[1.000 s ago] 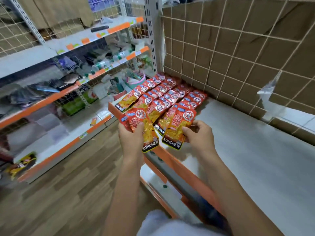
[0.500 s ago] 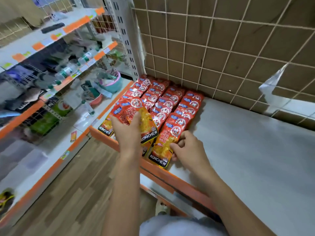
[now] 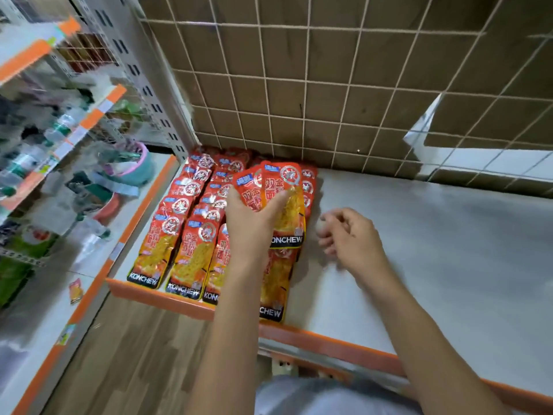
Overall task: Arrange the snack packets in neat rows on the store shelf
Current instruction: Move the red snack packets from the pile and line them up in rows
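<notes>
1. Shelf [image 3: 434,265]: glossy red-and-orange "KONCHEW" snack packets [image 3: 155,250] lie in overlapping rows at its left end, running toward 12 o'clock.
2. Left hand [image 3: 251,226] grips two held packets [image 3: 284,199] above those rows.
3. Right hand [image 3: 351,235], at its 3 o'clock, hangs loosely curled and empty.

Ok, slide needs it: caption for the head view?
Left hand holds snack packets over rows on the shelf; right hand hovers empty alongside.

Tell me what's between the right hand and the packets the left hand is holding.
Nothing but a narrow strip of bare grey shelf lies between the right hand and the held packets gripped by the left hand, as the head view shows.
</notes>
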